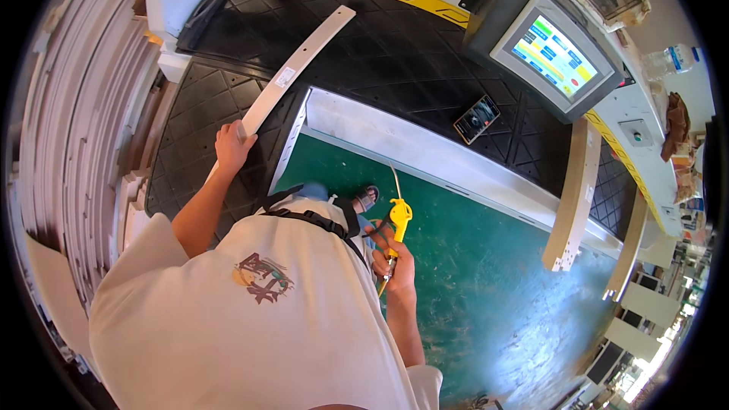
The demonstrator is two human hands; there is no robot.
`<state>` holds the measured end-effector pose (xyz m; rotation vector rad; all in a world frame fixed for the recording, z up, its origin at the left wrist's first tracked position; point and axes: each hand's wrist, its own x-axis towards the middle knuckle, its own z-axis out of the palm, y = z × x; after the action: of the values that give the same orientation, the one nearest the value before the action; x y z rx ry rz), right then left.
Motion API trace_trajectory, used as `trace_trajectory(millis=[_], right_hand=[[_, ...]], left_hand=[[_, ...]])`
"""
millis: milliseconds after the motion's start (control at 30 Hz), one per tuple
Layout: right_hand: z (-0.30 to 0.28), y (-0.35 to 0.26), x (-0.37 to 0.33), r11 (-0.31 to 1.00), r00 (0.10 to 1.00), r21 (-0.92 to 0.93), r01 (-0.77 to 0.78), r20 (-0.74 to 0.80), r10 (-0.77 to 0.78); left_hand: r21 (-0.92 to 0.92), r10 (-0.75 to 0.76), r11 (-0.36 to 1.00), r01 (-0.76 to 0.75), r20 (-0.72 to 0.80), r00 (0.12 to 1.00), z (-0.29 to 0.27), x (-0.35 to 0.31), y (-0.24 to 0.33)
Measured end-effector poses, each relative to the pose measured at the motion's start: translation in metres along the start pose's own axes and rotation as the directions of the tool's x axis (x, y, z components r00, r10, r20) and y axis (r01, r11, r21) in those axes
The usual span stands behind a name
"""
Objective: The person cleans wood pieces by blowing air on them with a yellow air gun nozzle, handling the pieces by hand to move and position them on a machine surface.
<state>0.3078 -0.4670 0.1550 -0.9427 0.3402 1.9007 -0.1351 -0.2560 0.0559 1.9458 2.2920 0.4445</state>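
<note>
My left hand (233, 147) is wrapped round a long, narrow pale board (292, 68) with a small white label and a dark hole near its far end. The board lies slanted over the black padded work surface, its far end pointing away to the right. In my right hand (395, 260) is a yellow air blow gun (399, 218), its thin metal nozzle pointing up and away from me. A yellow hose runs down from its handle. The blow gun is held over the green floor, apart from the board.
A touchscreen panel (554, 57) stands at the far right, with a phone (477, 119) lying left of it. A whitish metal rail (425, 148) edges the black surface (380, 61). More boards (575, 197) lie at right; stacked boards (83, 99) fill the left. A plastic bottle (671, 61) is far right.
</note>
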Motion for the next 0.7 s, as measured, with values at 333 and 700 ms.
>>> trace_trajectory(millis=[333,700], right_hand=[[0.01,0.021,0.022,0.977,0.986,0.146,0.158,0.025,-0.163],[0.072,0.012,0.055,0.94,0.953,0.161,0.302,-0.075,-0.294]], left_hand=[[0.018,-0.185,0.983,0.185,-0.022,0.983,-0.002,0.071,-0.06],[-0.073,-0.188,0.982,0.177,-0.197,0.962,0.033,0.147,-0.071]])
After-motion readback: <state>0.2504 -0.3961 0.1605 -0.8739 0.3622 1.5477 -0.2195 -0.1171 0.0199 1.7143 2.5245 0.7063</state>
